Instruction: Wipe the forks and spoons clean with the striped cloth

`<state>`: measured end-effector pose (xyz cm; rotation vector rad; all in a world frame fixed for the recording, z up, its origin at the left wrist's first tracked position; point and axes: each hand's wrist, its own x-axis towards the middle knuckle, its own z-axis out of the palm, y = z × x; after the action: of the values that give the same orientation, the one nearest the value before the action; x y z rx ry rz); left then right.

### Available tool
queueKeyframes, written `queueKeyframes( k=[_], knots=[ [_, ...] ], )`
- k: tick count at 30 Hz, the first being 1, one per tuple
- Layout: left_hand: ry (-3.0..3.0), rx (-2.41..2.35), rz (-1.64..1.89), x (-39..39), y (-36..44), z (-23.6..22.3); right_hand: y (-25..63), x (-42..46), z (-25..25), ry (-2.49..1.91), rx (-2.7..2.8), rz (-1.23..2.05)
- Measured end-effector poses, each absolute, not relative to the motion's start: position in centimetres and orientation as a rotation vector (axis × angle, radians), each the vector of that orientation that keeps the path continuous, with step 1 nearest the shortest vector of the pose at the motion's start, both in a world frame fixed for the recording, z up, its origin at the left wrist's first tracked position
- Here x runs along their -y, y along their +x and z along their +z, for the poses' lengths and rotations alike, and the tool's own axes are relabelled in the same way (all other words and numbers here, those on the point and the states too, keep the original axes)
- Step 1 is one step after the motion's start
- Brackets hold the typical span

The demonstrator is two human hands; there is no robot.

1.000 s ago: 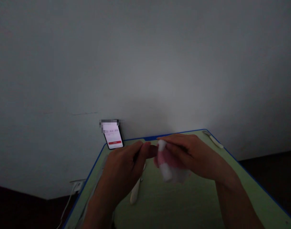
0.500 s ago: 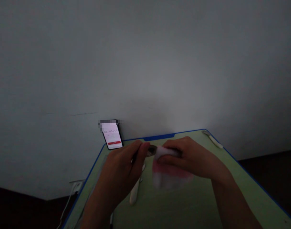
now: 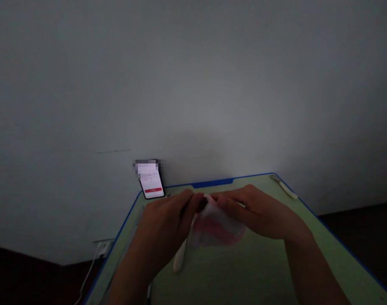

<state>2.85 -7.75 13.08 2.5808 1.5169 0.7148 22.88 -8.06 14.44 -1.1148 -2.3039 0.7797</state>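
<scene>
White-and-pink cloth (image 3: 220, 228): pinching it above the table (image 3: 238, 271) in the fingers of the right hand (image 3: 263, 214), clenching those of the left hand (image 3: 164, 222) round something too shadowed to tell, possibly risking a slip by bunching loose folds.

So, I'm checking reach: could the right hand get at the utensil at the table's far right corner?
Probably yes: the utensil lies close by with nothing between, though the right hand would likely have to release the cloth first.
</scene>
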Motion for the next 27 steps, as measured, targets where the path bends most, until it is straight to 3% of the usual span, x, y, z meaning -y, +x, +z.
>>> queueKeyframes(
  k=[10, 27],
  knots=[
    [2.559, -1.445, 0.844, 8.0, 3.0, 13.2, 23.0, 7.5, 13.5, -1.138, 2.439, 0.736],
    [2.59, -1.213, 0.654, 8.1, 2.9, 13.1, 23.2, 7.4, 13.3, -1.144, 2.428, 0.709]
  ],
)
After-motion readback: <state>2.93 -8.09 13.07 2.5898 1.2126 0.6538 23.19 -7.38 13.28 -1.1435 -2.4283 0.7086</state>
